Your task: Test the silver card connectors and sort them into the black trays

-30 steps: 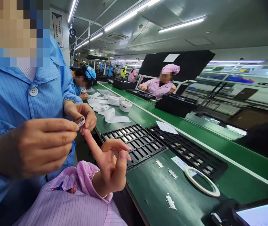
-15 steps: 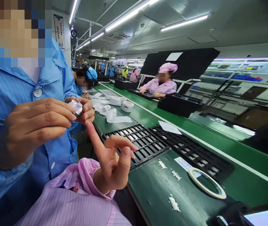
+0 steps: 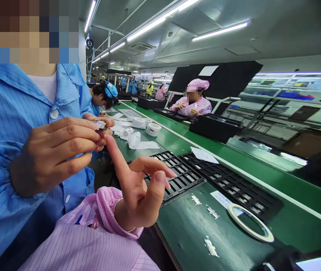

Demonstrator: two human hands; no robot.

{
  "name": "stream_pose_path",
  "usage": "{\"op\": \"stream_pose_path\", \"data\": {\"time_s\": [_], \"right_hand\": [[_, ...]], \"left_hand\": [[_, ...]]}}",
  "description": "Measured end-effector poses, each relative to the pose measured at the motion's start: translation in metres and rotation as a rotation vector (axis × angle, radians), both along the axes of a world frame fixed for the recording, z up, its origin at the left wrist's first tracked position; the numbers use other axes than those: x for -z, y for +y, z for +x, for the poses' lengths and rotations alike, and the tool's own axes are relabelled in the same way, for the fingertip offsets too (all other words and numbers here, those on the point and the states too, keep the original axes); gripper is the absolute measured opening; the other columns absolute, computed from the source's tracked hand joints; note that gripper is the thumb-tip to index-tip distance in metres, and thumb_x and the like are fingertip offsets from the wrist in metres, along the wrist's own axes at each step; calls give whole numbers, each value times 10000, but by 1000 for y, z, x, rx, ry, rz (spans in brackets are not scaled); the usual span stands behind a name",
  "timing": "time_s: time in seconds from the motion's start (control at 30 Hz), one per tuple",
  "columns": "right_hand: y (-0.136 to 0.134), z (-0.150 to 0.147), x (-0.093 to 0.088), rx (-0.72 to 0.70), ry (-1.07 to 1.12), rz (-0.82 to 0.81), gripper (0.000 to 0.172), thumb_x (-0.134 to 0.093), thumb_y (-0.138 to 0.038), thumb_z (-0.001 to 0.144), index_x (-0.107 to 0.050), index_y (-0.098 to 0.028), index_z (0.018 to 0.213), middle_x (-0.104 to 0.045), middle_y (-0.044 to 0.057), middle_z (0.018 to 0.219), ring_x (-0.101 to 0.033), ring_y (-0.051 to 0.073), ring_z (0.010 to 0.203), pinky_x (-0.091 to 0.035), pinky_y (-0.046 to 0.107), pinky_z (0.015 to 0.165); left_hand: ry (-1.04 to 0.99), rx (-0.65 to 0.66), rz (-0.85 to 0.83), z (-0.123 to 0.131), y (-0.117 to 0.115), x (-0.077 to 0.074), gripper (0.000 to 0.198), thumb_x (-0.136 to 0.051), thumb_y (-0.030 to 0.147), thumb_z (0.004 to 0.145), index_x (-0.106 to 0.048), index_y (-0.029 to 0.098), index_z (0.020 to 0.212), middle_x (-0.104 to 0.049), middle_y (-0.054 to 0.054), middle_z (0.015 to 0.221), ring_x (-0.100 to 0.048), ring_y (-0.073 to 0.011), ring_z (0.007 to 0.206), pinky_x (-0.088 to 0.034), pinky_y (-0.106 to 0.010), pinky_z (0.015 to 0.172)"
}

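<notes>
My left hand (image 3: 138, 188), in a pink striped sleeve, is raised at the centre. Its index finger points up and to the left, and the other fingers curl loosely apart with nothing in them. The fingertip nearly touches the fingers of a co-worker in a blue coat (image 3: 5, 124) who stands close on the left. That person pinches a small metal part (image 3: 100, 125) between both hands (image 3: 56, 150). My right hand is out of view.
On the green bench (image 3: 183, 233) lie two black compartment trays (image 3: 233, 188), a tape ring (image 3: 250, 222), a label and loose small metal parts (image 3: 211, 211). Further back are tape rolls (image 3: 152, 129), paper strips and seated workers in pink and blue.
The co-worker's hands turned the small part from tilted to flat. My pointing finger rose a little and came closer to their fingers.
</notes>
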State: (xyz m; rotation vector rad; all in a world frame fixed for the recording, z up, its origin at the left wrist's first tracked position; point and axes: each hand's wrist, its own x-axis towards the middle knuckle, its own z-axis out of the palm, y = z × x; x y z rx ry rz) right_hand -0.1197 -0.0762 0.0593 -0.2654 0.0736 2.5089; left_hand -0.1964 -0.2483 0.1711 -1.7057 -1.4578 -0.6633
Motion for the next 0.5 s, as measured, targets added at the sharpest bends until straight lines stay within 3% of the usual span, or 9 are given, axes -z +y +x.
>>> {"op": "stream_pose_path", "data": {"time_s": [0.13,0.2,0.27,0.33,0.43,0.5], "right_hand": [[-6,0,-9,-29,8,46,369,-928,-278,599,-724,-479,832,-652,-130,667,-563,113,547,-570,241,502],[-5,-2,-3,-21,-52,51,362,-928,-265,590,-720,-475,799,-648,-126,654,-559,117,540,-575,249,508],[6,-3,16,32,-186,58,374,-930,-230,557,-718,-462,761,-624,-111,608,-558,126,534,-577,263,502],[26,-1,45,140,-454,110,391,-908,-171,532,-715,-452,723,-565,-92,532,-580,143,540,-565,275,477],[68,3,91,452,-1152,282,367,-772,-121,647,-714,-474,729,-566,-63,544,-688,175,686,-530,274,447],[90,3,111,534,-1354,252,375,-639,-131,791,-709,-498,757,-615,-33,613,-717,192,877,-500,276,440]], "left_hand": [[185,2,30,-8,0,2,179,-652,88,843,-717,132,1005,-765,-7,1018,-688,-145,1037,-576,-315,871],[271,-9,23,-12,-1,2,157,-640,126,864,-720,102,998,-761,-36,1026,-679,-152,1048,-568,-288,855],[273,-17,17,-12,-1,2,183,-633,137,873,-709,97,1035,-752,-50,1066,-668,-156,1072,-569,-298,864],[172,-7,15,-9,-1,3,231,-643,111,857,-698,133,1080,-743,-25,1103,-665,-149,1085,-567,-321,898],[-92,33,45,-2,1,7,303,-666,28,791,-716,189,1044,-748,28,1079,-691,-149,1045,-562,-329,940],[-148,31,47,0,3,11,329,-683,17,765,-722,201,1034,-747,41,1074,-696,-149,1042,-551,-302,959]]}}
